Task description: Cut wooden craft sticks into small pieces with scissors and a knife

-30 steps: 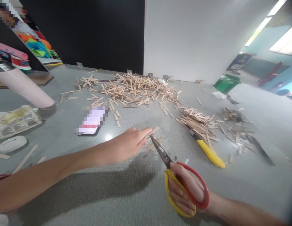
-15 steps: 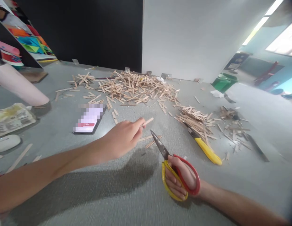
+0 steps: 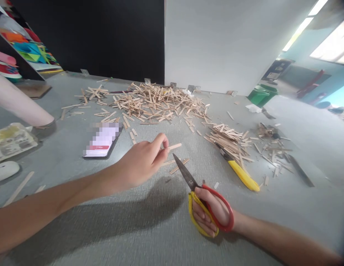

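My left hand (image 3: 142, 160) pinches a short wooden stick (image 3: 173, 147) between thumb and forefinger, lifted just above the grey table (image 3: 149, 229). My right hand (image 3: 206, 212) grips scissors (image 3: 201, 195) with one red and one yellow handle, their closed blades pointing up-left toward the stick. Two loose sticks (image 3: 179, 165) lie on the table just under the blade tip. A large heap of cut wooden sticks (image 3: 158, 101) lies further back, and a smaller stack of sticks (image 3: 230, 140) sits to the right.
A yellow-handled utility knife (image 3: 240, 173) lies right of the scissors. A phone (image 3: 102, 139) lies left of my left hand. A pink bottle (image 3: 19, 105), a packet (image 3: 11, 140) and a white mouse (image 3: 4, 170) are at the left edge. Wood scraps (image 3: 274, 147) and a dark blade (image 3: 299, 170) lie far right.
My left hand has picked a short stick off the table and lifted it. My right hand with the scissors has drawn slightly toward me and to the left.
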Tool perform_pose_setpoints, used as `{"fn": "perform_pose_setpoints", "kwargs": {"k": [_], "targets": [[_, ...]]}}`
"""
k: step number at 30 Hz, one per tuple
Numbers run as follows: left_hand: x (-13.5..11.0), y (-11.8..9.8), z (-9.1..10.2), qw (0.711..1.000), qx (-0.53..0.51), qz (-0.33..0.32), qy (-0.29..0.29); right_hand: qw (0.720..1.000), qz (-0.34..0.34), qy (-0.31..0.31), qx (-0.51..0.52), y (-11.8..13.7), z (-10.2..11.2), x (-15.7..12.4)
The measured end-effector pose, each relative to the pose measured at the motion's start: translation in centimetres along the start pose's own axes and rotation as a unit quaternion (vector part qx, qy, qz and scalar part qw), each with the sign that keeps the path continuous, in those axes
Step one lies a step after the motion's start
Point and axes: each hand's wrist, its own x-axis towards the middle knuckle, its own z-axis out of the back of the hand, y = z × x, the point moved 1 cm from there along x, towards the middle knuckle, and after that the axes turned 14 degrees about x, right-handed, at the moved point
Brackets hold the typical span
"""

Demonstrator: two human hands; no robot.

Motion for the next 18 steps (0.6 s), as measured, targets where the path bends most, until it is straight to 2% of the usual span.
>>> {"fn": "perform_pose_setpoints", "kwargs": {"k": [7, 11, 14, 18], "targets": [[0.0, -0.3, 0.5, 1.0, -0.007, -0.018, 0.012, 1.0, 0.017, -0.013, -0.014, 0.1, -0.2, -0.2], [0.1, -0.3, 0.8, 0.999, -0.044, -0.006, 0.025, 0.999, 0.021, -0.014, -0.023, 0.1, -0.2, -0.2], [0.3, 0.0, 1.2, 0.987, -0.129, 0.006, 0.099, 0.999, 0.021, -0.018, -0.027, 0.1, -0.3, -0.2], [0.5, 0.5, 1.6, 0.953, -0.239, 0.009, 0.186, 0.999, 0.02, -0.026, -0.032, 0.2, -0.4, -0.3]]}}
